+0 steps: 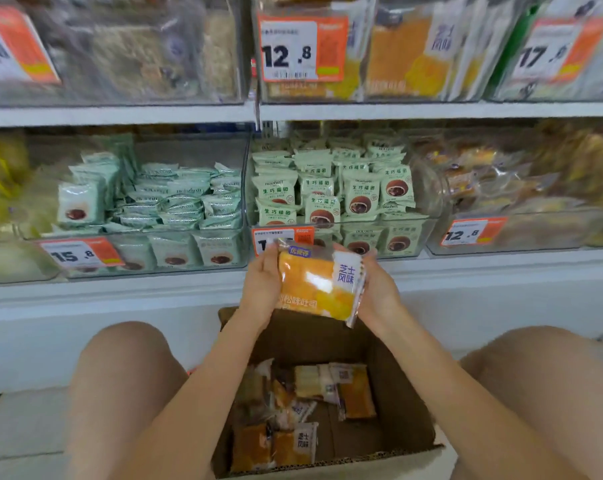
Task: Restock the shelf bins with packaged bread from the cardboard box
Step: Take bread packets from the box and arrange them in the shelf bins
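Holding bread pack (319,284) | left hand (261,282), right hand (376,285) flanking | above cardboard box (410,403)

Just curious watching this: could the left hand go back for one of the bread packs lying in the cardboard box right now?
Probably not yet. The left hand and right hand both hold the orange bread pack. The cardboard box sits open below, so once freed, the way looks clear.

Orange price tags (301,46) and green snack packets (360,197) on shelves.

Bright even store light, glare on clear bins (345,223), blurred warped edges, perhaps motion smear
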`<state>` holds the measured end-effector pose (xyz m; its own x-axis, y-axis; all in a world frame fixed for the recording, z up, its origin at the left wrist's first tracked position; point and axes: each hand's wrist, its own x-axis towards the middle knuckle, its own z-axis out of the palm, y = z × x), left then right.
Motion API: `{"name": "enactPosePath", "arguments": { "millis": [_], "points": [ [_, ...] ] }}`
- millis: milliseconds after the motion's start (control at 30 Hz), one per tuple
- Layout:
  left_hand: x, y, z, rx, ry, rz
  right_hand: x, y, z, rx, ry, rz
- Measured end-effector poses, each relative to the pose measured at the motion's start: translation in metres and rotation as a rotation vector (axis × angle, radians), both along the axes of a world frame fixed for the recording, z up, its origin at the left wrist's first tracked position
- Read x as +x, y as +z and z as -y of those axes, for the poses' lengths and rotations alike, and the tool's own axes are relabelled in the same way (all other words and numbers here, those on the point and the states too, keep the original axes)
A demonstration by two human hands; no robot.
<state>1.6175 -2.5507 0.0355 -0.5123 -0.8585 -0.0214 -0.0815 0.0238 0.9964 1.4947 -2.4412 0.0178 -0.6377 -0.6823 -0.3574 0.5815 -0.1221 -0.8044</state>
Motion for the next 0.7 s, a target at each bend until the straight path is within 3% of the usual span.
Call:
{"name": "enactPosePath", "arguments": {
  "millis": [100,167,267,400,500,567,700],
  "points": [
    [-0.010,0.049,0.008,-0.109,0.049,-0.062,-0.011,0.054,0.000,-0.050,0.119,-0.139],
    [-0.017,0.082,0.013,-0.191,0.098,-0.092,-0.015,0.091,-0.001,0.042,0.183,-0.387],
    [-0.031,0.132,0.018,-0.373,0.114,-0.174,-0.023,0.145,-0.003,0.119,0.100,-0.718],
    [-0.054,0.199,0.019,-0.533,0.078,-0.316,-0.045,0.217,-0.002,0.031,0.022,-0.829],
    [-0.071,0.238,0.029,-0.690,0.068,-0.316,-0.069,0.265,0.000,-0.054,-0.052,-0.853],
    [-0.077,0.253,0.042,-0.898,0.098,-0.238,-0.089,0.294,0.000,-0.072,-0.142,-0.876],
    [-0.098,0.265,0.070,-1.615,0.180,0.008,-0.131,0.339,-0.002,-0.101,-0.299,-0.891]
  ]
}}
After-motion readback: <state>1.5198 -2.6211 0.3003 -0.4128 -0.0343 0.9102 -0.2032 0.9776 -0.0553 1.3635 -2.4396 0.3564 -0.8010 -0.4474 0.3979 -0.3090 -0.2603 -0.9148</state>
